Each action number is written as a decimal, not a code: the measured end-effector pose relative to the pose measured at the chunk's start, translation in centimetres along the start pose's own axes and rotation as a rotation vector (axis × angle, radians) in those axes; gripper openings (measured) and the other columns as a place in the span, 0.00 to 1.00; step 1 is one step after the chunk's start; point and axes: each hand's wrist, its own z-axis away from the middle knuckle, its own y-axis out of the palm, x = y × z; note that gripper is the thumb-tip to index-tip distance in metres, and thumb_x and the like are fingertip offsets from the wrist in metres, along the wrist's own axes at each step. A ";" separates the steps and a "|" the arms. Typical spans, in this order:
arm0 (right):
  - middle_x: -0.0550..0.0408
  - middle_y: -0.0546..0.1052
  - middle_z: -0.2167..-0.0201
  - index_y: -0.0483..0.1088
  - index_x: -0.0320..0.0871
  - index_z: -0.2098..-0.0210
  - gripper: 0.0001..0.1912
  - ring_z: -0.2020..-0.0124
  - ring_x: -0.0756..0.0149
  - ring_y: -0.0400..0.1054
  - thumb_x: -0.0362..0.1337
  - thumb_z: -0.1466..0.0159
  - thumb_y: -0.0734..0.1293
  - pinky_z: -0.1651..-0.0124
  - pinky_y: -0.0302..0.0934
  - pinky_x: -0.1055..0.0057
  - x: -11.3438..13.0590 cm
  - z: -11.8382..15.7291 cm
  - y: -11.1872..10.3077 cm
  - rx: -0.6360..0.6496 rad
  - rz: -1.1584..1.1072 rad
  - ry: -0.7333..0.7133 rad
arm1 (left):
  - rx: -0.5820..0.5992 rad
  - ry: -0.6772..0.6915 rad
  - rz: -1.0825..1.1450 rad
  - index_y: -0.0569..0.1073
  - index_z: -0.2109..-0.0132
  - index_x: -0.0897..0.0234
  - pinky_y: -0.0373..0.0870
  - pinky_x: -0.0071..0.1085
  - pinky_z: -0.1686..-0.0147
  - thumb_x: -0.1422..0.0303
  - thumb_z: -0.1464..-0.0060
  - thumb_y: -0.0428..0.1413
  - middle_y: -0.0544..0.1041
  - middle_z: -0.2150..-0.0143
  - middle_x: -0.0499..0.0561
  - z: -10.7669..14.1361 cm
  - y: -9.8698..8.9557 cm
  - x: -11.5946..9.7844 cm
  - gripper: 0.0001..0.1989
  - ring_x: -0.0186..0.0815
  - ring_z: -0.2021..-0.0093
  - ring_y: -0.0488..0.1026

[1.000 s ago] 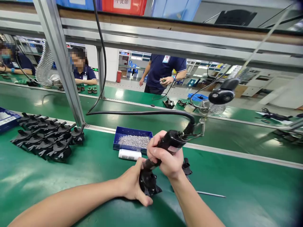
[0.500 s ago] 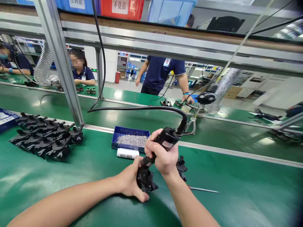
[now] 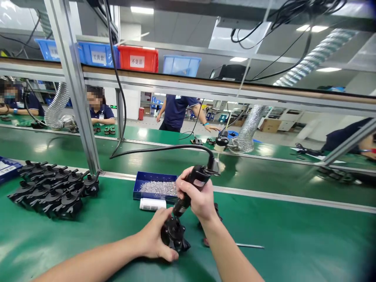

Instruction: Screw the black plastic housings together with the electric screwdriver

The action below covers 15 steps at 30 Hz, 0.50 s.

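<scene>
Item, change of view: over the last second the outlook has tipped upward, bringing more of the overhead shelf into sight, with its red labelled bin (image 3: 138, 58) and blue bins (image 3: 99, 54). Item, change at the work: the corded electric screwdriver (image 3: 200, 174) stands somewhat steeper than a second ago, its nose at the far edge of the black plastic housing (image 3: 175, 231); whether the bit touches cannot be told. Tool and part remain paired as earlier, so the driving work is judged to be in progress on this piece. Right hand (image 3: 198, 196): closed round the driver's barrel, fingers wrapped, cord (image 3: 158, 149) trailing from the top end. Left hand (image 3: 154, 237): thumb and forefinger spread only to the housing's width and clamped on it, thumb at the near side, other fingers hidden. Location of housing: on or just over the green bench (image 3: 111, 211), in front of the person, below the driver's nose. Adjacent stock: one blue tray (image 3: 147, 177) of small bright metal pieces (image 3: 158, 188), probably screws; one white cylindrical bottle (image 3: 152, 204), lying before the tray; similar black housings (image 3: 53, 192), grouped in rows at left; one manual screwdriver (image 3: 249, 246), shaft pointing right, beyond the right forearm.
</scene>
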 end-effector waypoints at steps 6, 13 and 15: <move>0.60 0.78 0.76 0.75 0.46 0.63 0.06 0.81 0.70 0.69 0.32 0.36 0.76 0.77 0.64 0.75 4.5 -0.3 -2.6 -0.168 0.029 -0.268 | -0.157 -0.135 0.033 0.55 0.19 0.45 0.78 0.38 0.59 0.60 0.49 0.73 0.66 0.31 0.59 -0.6 2.8 0.9 0.57 0.42 0.51 0.74; 0.60 0.78 0.76 0.75 0.45 0.64 0.06 0.82 0.69 0.69 0.32 0.37 0.76 0.78 0.64 0.73 5.2 -0.4 -3.0 -0.194 0.062 -0.312 | -0.100 -0.027 -0.091 0.52 0.18 0.45 0.82 0.39 0.56 0.66 0.50 0.73 0.60 0.21 0.61 -0.7 4.4 1.3 0.60 0.52 0.36 0.74; 0.59 0.78 0.77 0.75 0.45 0.65 0.06 0.83 0.68 0.68 0.33 0.37 0.77 0.79 0.64 0.72 5.3 -0.3 -2.6 -0.207 0.068 -0.313 | -0.141 -0.056 -0.125 0.55 0.18 0.49 0.83 0.42 0.56 0.62 0.52 0.75 0.65 0.25 0.64 -1.7 4.6 1.1 0.60 0.53 0.39 0.76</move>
